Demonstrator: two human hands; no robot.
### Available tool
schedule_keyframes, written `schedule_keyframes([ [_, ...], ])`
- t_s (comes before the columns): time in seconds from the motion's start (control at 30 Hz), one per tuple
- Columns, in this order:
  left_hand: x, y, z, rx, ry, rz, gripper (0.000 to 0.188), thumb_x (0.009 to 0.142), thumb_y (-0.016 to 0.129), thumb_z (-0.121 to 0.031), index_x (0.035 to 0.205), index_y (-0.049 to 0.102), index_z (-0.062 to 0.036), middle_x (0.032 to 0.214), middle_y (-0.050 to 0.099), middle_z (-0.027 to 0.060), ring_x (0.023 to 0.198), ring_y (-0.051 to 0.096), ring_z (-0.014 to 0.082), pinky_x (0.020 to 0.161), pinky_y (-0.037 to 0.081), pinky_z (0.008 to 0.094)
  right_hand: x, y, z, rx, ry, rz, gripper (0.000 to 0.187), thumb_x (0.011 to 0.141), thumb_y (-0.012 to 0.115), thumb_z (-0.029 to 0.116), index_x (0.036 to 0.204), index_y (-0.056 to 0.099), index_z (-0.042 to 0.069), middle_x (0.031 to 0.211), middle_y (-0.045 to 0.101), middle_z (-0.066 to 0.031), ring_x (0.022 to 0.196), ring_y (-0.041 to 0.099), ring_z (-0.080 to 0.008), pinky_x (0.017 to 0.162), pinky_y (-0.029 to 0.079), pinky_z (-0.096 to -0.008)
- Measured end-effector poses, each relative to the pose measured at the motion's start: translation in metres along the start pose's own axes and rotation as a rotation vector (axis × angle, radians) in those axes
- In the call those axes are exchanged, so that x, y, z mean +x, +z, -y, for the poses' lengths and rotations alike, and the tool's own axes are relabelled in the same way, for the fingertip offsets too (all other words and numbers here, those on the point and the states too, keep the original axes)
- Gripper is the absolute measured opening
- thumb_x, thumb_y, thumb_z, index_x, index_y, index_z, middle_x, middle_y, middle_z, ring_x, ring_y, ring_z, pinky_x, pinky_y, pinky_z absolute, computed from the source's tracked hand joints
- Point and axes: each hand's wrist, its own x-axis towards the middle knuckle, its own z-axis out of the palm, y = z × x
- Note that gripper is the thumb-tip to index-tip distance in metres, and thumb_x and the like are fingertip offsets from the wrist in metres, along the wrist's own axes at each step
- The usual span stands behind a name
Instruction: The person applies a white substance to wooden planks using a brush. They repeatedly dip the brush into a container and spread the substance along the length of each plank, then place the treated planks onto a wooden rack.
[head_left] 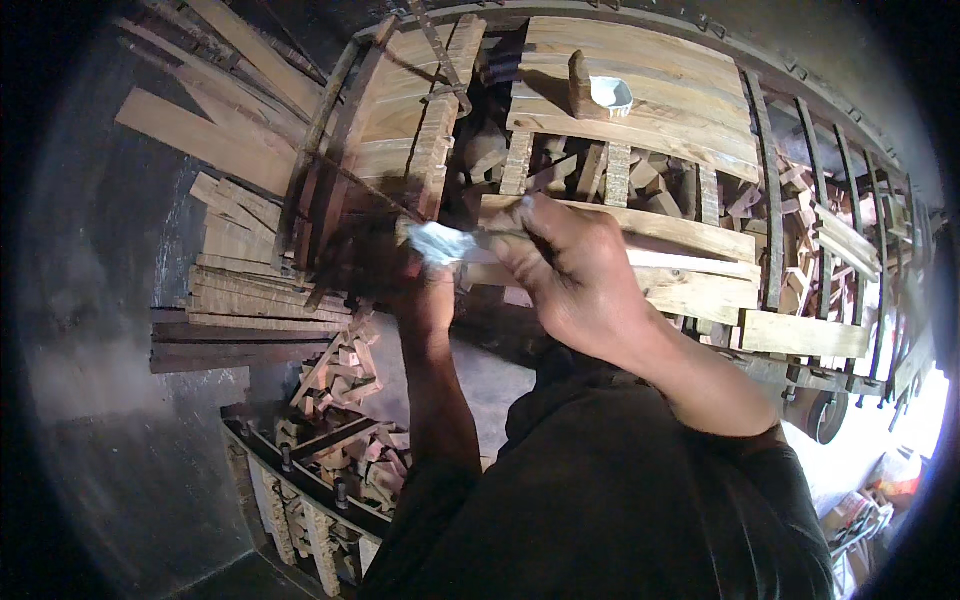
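Observation:
My right hand (pixel 585 265) is closed in a pinch round a flat, brush-like tool. White, glue-like paste (pixel 440 243) thickly coats the tool's far end, which points left. Beneath and just left of that end is my left hand (pixel 428 285), raised near the edge of the wooden pieces. Its fingers lie in dark shadow and behind the paste, so what it touches is hidden. Beyond both hands, a small white tub (pixel 611 96) of white paste sits with an upright brown piece (pixel 580 85) on a panel of joined boards (pixel 640 60).
Metal rack bars (pixel 762 190) run along the right. Narrow boards (pixel 700 285) lie before me, with wood offcuts (pixel 660 185) in the gaps. Planks (pixel 210 140) and stacked strips (pixel 260 300) lean at the left. Another frame with offcuts (pixel 375 450) stands lower left.

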Motion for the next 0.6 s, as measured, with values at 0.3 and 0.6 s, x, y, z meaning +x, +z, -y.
schedule_keyframes([
  [0.3,0.001,0.027,0.035,-1.416,0.105,0.247,0.061,0.078,0.080,-0.026,0.126,0.053,0.0014,0.120,0.061,0.0106,0.110,0.059,0.0236,0.100,0.047,0.0439,-0.036,-0.012,-0.033,0.254,0.416,-0.044,0.009,0.095,0.059,0.005,0.099,0.062,-0.002,0.075,0.062,-0.0039,0.064,0.053,-0.0078,0.058,0.045,-0.0243],
  [0.6,-0.004,0.013,0.002,0.196,-0.034,0.026,0.036,0.087,0.064,-0.023,0.117,0.058,-0.0032,0.108,0.066,0.0137,0.100,0.064,0.0293,0.088,0.049,0.0406,-0.040,-0.002,-0.026,-0.004,0.074,-0.097,0.013,0.086,0.065,0.008,0.093,0.058,-0.001,0.075,0.061,-0.0249,0.070,0.063,-0.0417,0.059,0.048,-0.0452],
])
